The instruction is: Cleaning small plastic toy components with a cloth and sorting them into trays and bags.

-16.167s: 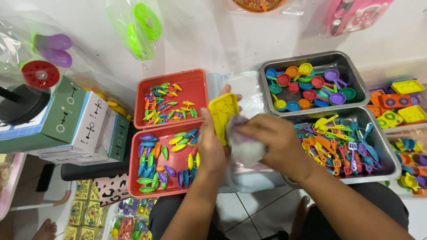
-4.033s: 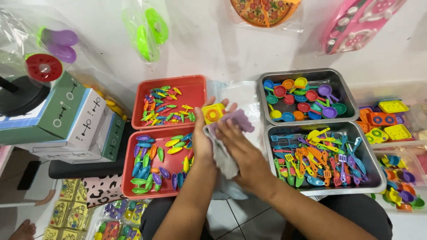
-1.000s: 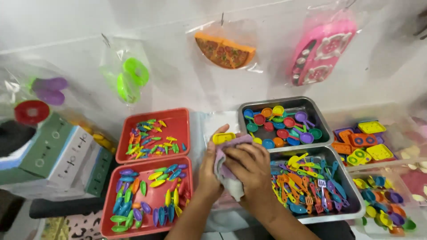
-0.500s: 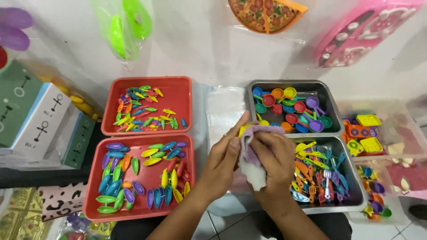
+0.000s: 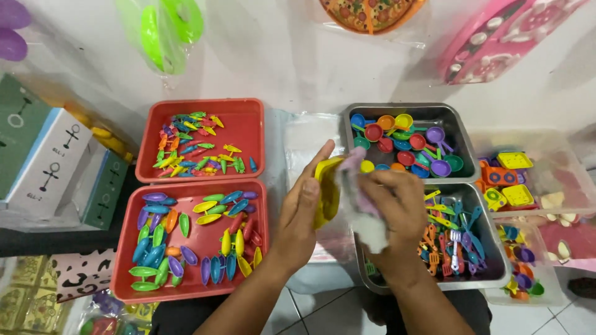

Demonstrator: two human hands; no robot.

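My left hand (image 5: 301, 214) holds a small yellow plastic toy piece (image 5: 326, 189) upright between the trays. Pressed against that piece, my right hand (image 5: 397, 211) grips a pale pink and white cloth (image 5: 363, 214). Both hands hover over a clear plastic sheet in the gap between the red trays and the metal trays. The far side of the yellow piece is hidden by the cloth.
Two red trays (image 5: 248, 124) (image 5: 127, 248) on the left hold small coloured toy pieces. Two metal trays (image 5: 462, 127) (image 5: 490, 260) on the right hold toy pans and utensils. Clear bins (image 5: 559, 180) stand far right, boxes (image 5: 53, 164) far left. Bagged toys (image 5: 167, 28) hang on the wall.
The view has shifted slightly. My hands stay together over the gap, the cloth still moving over the yellow piece, which now shows more on its left side.
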